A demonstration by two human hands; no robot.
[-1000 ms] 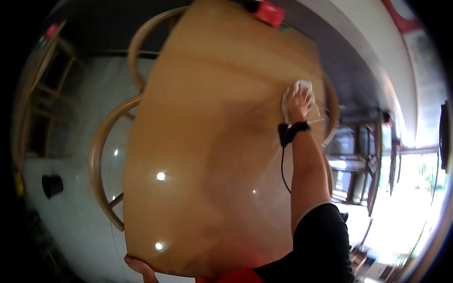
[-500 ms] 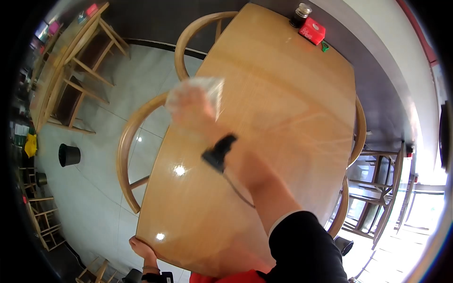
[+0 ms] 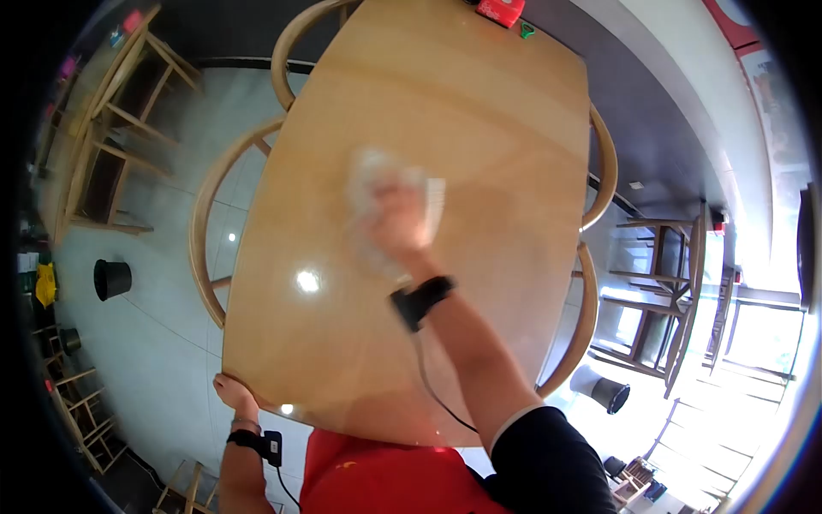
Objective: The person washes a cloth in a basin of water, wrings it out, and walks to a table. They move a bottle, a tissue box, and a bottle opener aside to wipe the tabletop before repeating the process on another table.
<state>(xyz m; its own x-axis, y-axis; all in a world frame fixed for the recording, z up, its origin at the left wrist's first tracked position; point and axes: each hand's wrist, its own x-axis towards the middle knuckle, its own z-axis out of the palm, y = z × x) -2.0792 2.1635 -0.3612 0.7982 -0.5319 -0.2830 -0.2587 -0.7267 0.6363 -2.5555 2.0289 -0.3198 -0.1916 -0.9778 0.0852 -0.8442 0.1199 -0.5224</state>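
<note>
A pale cloth [image 3: 374, 164], smeared by motion, lies under my right hand [image 3: 399, 219] near the middle of the wooden table [image 3: 488, 128]. My right fingers are blurred but press on the cloth and grip it. At the table's near left corner, my left hand [image 3: 234, 392] is closed around the edge, its fingers partly hidden. A black strap with a cable sits on each wrist.
Curved wooden chairs [image 3: 202, 231] stand along the left and right sides of the table. A red box [image 3: 501, 11] and a small green object [image 3: 527, 31] lie at its far end. On the floor at left is a black bin [image 3: 112, 279].
My right hand has swept the cloth from the table's left edge inward to the right. My left hand stays at the near corner. The view has shifted, showing more of the near side.
</note>
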